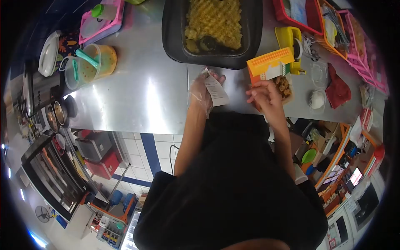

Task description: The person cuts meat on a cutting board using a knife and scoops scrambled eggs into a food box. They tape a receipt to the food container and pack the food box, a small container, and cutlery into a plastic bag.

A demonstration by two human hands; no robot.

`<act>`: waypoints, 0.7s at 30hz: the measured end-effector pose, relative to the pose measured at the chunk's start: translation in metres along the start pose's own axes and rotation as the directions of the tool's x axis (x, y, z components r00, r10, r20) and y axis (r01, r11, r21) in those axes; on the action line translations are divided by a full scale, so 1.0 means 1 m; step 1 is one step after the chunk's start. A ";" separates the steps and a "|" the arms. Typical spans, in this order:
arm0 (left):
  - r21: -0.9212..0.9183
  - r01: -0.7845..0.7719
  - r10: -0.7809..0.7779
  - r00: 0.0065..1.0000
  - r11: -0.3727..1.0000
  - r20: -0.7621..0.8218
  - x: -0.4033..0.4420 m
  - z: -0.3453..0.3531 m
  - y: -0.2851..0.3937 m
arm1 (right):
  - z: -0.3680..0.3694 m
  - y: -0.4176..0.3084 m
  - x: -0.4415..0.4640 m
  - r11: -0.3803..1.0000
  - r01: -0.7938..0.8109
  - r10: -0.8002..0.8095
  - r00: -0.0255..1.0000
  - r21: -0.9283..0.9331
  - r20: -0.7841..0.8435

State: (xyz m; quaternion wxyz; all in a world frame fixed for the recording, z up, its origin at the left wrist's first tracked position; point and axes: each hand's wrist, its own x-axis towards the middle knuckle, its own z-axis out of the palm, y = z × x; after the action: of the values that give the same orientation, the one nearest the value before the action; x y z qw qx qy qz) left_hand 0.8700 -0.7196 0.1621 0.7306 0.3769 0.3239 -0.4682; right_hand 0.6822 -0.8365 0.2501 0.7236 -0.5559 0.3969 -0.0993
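A thin clear plastic glove covers my left hand (201, 92), which is closed on a white printed paper slip (216, 93) above the front edge of the steel counter. My right hand (267, 96) is bare, its fingers loosely bent and apart, over the near left side of a food box (271, 61). I cannot tell whether it presses on the box. The box is orange and yellow with its lid up, and brown food pieces (284, 89) lie inside, partly hidden by my right hand.
Ahead sits a black tray (171, 39) of yellow food under mesh. A clear tub (109, 58) with a teal-handled utensil stands left. On the right are a yellow tape dispenser (284, 38), a small clear container (317, 100), a red cloth (338, 88) and coloured baskets (354, 50).
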 end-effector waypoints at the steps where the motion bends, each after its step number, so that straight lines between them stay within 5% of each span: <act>1: -0.047 0.019 -0.019 1.000 0.999 -0.005 -0.001 0.008 -0.001 | 0.004 -0.004 -0.004 0.999 -0.038 0.038 0.999 -0.013 -0.031; 6: -0.089 0.043 -0.043 0.999 0.995 0.006 0.032 0.027 0.001 | 0.000 0.021 0.003 0.999 0.011 -0.012 1.000 0.049 0.008; 8: -0.188 -0.020 0.056 0.980 0.982 0.189 0.050 0.008 -0.008 | 0.004 0.029 -0.002 0.999 -0.011 0.010 0.999 0.049 0.036; 10: 0.144 -0.058 0.051 0.998 0.988 0.045 0.030 0.021 -0.004 | 0.007 0.037 -0.006 0.999 -0.040 0.039 0.999 0.007 0.025; 12: 0.161 -0.051 0.047 0.998 0.986 0.029 0.017 0.010 -0.006 | 0.011 0.040 -0.006 0.999 -0.023 0.024 0.998 -0.024 0.054; 15: 0.252 -0.140 0.165 0.983 0.958 -0.081 -0.023 0.026 0.008 | 0.028 0.037 0.012 0.938 0.075 -0.047 0.995 -0.339 0.092; 19: 0.385 -0.278 0.222 0.958 0.880 0.182 -0.076 0.061 0.039 | 0.065 0.012 0.050 0.823 0.237 -0.148 0.967 -0.516 0.209; 21: 0.422 -0.349 0.250 0.929 0.837 0.273 -0.088 0.088 0.060 | 0.083 0.016 0.077 0.537 0.594 -0.644 0.747 -0.599 0.163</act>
State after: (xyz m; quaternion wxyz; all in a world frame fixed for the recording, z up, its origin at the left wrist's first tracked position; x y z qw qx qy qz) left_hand 0.9049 -0.7393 0.2945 0.7133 0.5358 0.0617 -0.4476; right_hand 0.7858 -0.8152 0.2061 0.4017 -0.8596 0.2115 -0.2345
